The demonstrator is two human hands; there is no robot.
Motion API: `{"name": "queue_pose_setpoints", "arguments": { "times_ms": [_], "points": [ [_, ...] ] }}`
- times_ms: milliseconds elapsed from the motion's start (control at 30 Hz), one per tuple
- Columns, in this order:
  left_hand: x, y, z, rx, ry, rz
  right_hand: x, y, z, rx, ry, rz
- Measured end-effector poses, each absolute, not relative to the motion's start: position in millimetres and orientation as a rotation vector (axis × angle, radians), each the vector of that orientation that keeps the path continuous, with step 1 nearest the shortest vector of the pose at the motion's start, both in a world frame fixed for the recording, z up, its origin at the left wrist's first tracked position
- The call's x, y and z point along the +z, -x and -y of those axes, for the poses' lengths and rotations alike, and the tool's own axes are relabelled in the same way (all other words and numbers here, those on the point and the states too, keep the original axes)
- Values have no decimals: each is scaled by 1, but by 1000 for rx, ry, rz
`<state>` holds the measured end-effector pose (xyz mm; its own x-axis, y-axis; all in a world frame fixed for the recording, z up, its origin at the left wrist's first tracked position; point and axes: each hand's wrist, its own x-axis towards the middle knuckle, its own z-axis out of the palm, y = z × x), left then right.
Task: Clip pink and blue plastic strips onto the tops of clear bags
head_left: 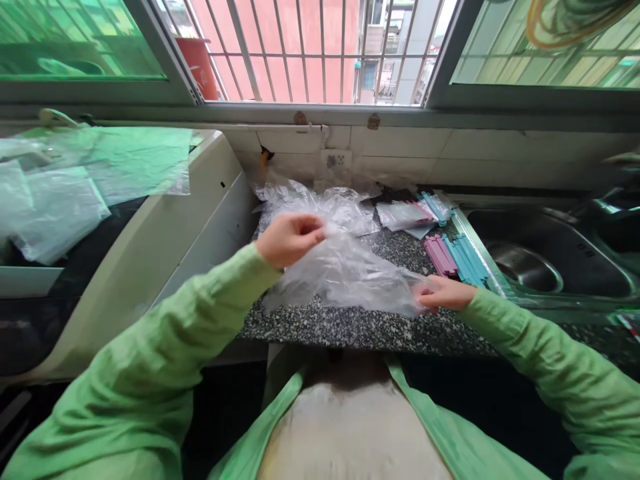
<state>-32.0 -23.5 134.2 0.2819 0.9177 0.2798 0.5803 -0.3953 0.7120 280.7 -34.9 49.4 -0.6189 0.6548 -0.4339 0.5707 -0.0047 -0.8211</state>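
Plastic bag (345, 273) — pinched by left hand (287, 239), right hand (443, 293).

Daylit, bright overall, light pouring in through the barred window (320, 53) straight ahead. Sky patch at top right of the opening near blown out. Green tint over both side panes (80, 40). Soft sheen on the clear plastic bag (350, 273), pale glare on the loose plastic sheets (55, 200) at left, highlights on the steel sink (545, 260). Speckled counter (350, 327) evenly lit, only faint shadows under the bag. Lower centre under the counter edge dark. Strong wide-angle bending of the window frame, sleeves stretched at the bottom corners. Slight smear at far right edge, otherwise fairly sharp
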Motion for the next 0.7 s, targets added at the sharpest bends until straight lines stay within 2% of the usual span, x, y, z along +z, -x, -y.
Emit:
{"name": "queue_pose_setpoints", "arguments": {
  "times_ms": [133, 267, 433, 600, 700],
  "points": [
    [144, 12, -44, 492, -2109, -1463, 24, -280, 42, 1873, 1514, 1865],
    [118, -3, -88, 307, -2157, -1576, 9, -293, 42, 1543, 1739, 1862],
    [90, -6, -123, 263, -2210, -1696, 11, -312, 41, 875, 1785, 2161],
    [97, 0, -120, 514, -2401, -1830, 30, -312, 18, 703, 1677, 2304],
    [88, -9, -84, 506, -2554, -1589, 42, -304, -17, 587, 1565, 2297]
  ]
}}
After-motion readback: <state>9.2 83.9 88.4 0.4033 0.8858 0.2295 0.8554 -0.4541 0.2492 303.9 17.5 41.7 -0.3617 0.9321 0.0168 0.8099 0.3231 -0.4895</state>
